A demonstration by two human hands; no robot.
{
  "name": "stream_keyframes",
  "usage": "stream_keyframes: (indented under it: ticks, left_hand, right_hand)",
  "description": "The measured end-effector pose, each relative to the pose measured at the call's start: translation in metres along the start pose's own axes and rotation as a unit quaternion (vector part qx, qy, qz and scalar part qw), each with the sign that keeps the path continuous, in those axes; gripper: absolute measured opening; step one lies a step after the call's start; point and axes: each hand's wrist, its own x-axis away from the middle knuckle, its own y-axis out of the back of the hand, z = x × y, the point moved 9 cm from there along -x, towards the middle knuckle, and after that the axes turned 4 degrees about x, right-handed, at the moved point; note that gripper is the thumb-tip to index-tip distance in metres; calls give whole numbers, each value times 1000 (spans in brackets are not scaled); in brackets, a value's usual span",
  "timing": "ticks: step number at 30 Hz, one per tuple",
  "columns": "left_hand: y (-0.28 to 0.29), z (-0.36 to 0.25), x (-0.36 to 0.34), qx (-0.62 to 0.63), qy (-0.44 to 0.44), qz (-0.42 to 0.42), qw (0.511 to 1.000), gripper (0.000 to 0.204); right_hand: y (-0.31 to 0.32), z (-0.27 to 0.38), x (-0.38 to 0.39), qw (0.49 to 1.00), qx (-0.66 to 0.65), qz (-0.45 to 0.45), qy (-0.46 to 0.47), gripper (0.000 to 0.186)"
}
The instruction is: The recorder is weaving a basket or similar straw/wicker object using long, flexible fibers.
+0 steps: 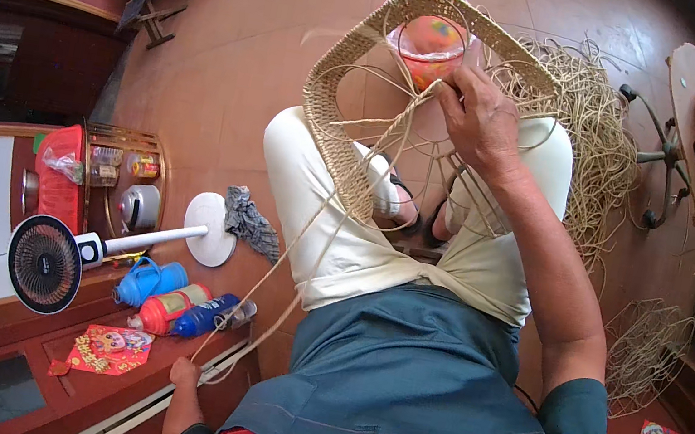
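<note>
The right hand [474,119] is reaching forward over the knees, its forearm running up from the lower right with the elbow bent, the back of the hand facing up and the fingers curled narrow, pinching pale strands against the basket [374,56]. The left hand [186,371] is hanging low and back beside the hip, closed in a fist around the long strands [307,238], which are stretching taut in a slanting line from that fist up to the weave under the right hand. The basket is sitting on the lap, just under and left of the right hand: a curved band of tightly woven straw-coloured fibre, coarse and ribbed, forming an open arch with loose spokes crossing its hollow. A round orange and pink ball [431,47] in clear wrap is showing through the arch, just beyond the right fingertips. A tangled heap of dry fibre [595,139] is lying on the floor right of that hand, wiry and pale. Near the left hand, plastic bottles [176,306], blue and red, are lying on their sides on a wooden ledge, with a small round fan [44,263] on a white stem beyond them
</note>
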Motion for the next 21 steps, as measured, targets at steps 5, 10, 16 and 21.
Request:
stream_keyframes:
  ticks: [5,10,16,21]
  left_hand:
    - [49,-107,34,-32,-140,59,988,55]
    - [258,-334,208,429,-518,-204,711,17]
    - [322,-470,411,430,-672,-121,591,28]
    - [284,-493,383,537,-568,113,613,29]
  right_hand:
    - [-1,0,0,1000,-18,5,-3,22]
    - [-4,-2,-1,999,-12,28,-21,21]
    - [0,1,-1,999,-5,28,-29,22]
    - [2,1,0,1000,7,15,-23,22]
